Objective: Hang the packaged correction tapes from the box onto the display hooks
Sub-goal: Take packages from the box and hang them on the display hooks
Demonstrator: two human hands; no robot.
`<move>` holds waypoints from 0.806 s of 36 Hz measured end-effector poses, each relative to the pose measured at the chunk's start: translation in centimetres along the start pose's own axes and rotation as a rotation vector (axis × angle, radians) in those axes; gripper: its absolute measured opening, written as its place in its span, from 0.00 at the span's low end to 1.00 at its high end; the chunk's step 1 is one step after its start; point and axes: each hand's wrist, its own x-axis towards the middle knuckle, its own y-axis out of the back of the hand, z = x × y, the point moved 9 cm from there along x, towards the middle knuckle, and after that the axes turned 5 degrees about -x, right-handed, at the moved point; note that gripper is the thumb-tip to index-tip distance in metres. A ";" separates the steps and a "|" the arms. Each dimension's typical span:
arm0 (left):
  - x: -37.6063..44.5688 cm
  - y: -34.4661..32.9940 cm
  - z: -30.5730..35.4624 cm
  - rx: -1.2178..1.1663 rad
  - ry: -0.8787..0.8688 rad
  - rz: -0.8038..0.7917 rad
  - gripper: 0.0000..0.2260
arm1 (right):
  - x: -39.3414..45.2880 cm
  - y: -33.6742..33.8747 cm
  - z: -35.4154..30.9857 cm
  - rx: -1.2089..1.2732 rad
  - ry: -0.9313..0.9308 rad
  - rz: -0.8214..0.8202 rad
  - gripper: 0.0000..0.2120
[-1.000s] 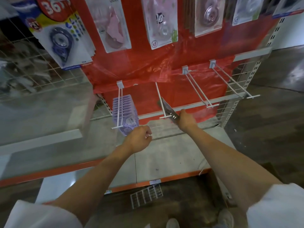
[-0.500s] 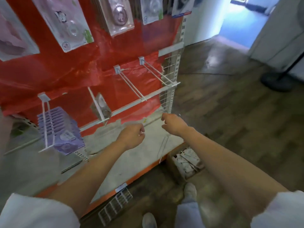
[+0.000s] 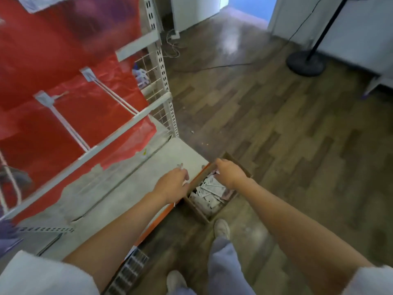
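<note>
- The open brown cardboard box sits on the wooden plank floor, tight against the front corner of the shelf; take it as your landmark.
- Inside the box lies a loose heap of packaged correction tapes, pale cards lying flat and overlapping; their print is too blurred to read.
- Your right hand hangs over the far end of the box, knuckles up and fingers bent down towards the packs. Its fingertips are hidden, so you cannot tell whether it grips a pack.
- Your left hand hovers just left of the box, above the grey base shelf with its orange front edge. Its fingers are loosely curled, and nothing clearly shows in them.
- Up and left of the box, two white wire display hooks stick out from the red plastic-covered back panel; both are bare along the length you can see.
- A white perforated upright post stands behind the box at the end of the shelf.
- Near you, below the box, are your white shoes and grey trouser leg.
- Far right of the box, a black round stand base rests on the floor.
</note>
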 end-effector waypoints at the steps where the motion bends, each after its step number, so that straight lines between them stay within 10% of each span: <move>1: 0.9 -0.8 0.2 0.005 0.012 -0.018 0.11 | 0.5 -0.6 1.2 0.007 -0.014 -0.010 0.15; 29: 21.4 -28.2 -6.8 -0.195 0.423 -0.301 0.11 | 19.6 -22.6 21.8 0.412 -0.346 -0.275 0.23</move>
